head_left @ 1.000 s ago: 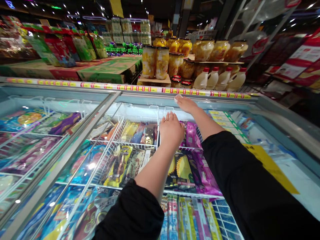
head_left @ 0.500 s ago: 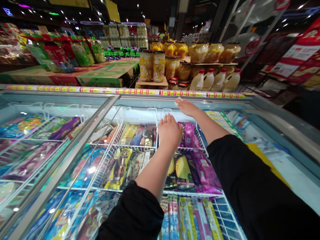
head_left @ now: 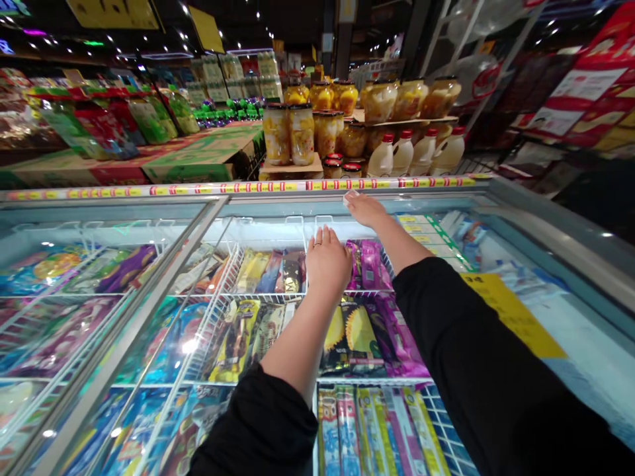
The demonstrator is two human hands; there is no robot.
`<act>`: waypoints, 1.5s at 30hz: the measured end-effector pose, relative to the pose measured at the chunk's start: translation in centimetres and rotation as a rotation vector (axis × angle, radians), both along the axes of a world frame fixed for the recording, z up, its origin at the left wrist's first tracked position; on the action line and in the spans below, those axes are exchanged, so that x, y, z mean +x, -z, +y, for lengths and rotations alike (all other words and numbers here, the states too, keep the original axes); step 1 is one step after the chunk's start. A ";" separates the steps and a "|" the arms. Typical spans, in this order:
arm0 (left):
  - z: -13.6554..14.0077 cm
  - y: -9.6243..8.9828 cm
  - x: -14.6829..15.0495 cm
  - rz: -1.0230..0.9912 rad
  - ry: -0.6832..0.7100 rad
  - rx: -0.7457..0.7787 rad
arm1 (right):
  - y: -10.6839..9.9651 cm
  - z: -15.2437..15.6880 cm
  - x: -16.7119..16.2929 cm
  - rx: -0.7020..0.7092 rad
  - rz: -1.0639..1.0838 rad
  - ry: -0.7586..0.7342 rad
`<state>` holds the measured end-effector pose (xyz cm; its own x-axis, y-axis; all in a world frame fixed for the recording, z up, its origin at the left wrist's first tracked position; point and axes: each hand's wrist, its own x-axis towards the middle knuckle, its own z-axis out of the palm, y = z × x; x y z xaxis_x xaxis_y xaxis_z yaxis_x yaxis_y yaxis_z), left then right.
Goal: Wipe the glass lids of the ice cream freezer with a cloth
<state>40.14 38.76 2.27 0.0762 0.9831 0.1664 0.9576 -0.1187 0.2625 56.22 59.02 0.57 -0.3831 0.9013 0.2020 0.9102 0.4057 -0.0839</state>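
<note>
My left hand [head_left: 328, 262] is over the middle of the chest freezer [head_left: 213, 206], palm down with its fingers stretched out and nothing in it. A ring shows on one finger. Whether it rests on a glass lid or hovers, I cannot tell. Farther back, my right hand [head_left: 368, 210] presses a small white cloth or tissue [head_left: 350, 197] against the freezer's back edge, just under the price strip [head_left: 347, 186]. Below both hands lie ice-cream packs in white wire baskets, among them purple packs [head_left: 371, 266] and a durian-pictured pack [head_left: 359, 329].
A metal lid frame [head_left: 149, 291] runs slantwise on the left. At right is a yellow sign [head_left: 516, 316] on the freezer. Behind stand jars of fruit [head_left: 301, 135], white jugs with red caps [head_left: 403, 153] and bottles on cartons [head_left: 198, 158].
The view has shifted slightly, so the freezer and both hands appear a little farther left. My right hand still holds the white piece at the back edge; my left hand stays outstretched.
</note>
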 end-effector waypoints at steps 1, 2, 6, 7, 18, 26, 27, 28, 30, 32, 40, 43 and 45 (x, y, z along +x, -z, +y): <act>0.0 0.0 0.0 0.003 -0.002 -0.002 | 0.0 -0.5 0.1 -0.017 0.003 0.000; 0.1 0.1 0.0 0.004 -0.002 -0.003 | 0.1 -1.0 0.4 -0.045 0.008 0.003; 0.1 0.1 -0.1 0.009 0.004 0.014 | 0.5 -2.8 2.8 -0.101 0.044 -0.022; 0.1 0.1 -0.1 0.012 0.006 0.013 | 0.6 -2.8 3.2 -0.102 0.047 -0.002; 0.0 0.3 0.1 0.053 -0.015 0.026 | -0.1 -2.2 1.1 -0.126 0.068 -0.013; -0.1 0.1 0.0 0.048 -0.005 0.027 | 0.5 -2.6 4.4 -0.140 0.086 -0.013; -0.1 0.2 0.0 0.048 -0.006 0.025 | 0.4 -1.9 4.1 -0.128 0.072 0.032; -0.1 0.2 0.0 0.049 -0.006 0.024 | 0.2 -1.3 3.6 -0.113 0.058 0.065; -0.1 0.2 0.0 0.050 -0.005 0.026 | 0.0 -0.2 2.5 -0.093 0.042 0.096; -0.1 0.2 0.0 0.049 -0.002 0.032 | -0.1 0.1 1.7 -0.096 0.052 0.086; -0.2 0.2 0.1 0.052 -0.011 0.040 | 0.9 -2.9 5.4 -0.142 0.123 -0.224; -0.1 0.2 0.1 0.053 -0.009 0.039 | 0.8 -2.7 5.3 -0.133 0.093 -0.091; -0.1 0.3 0.1 0.057 -0.010 0.035 | 0.4 -2.4 4.1 -0.104 0.054 -0.003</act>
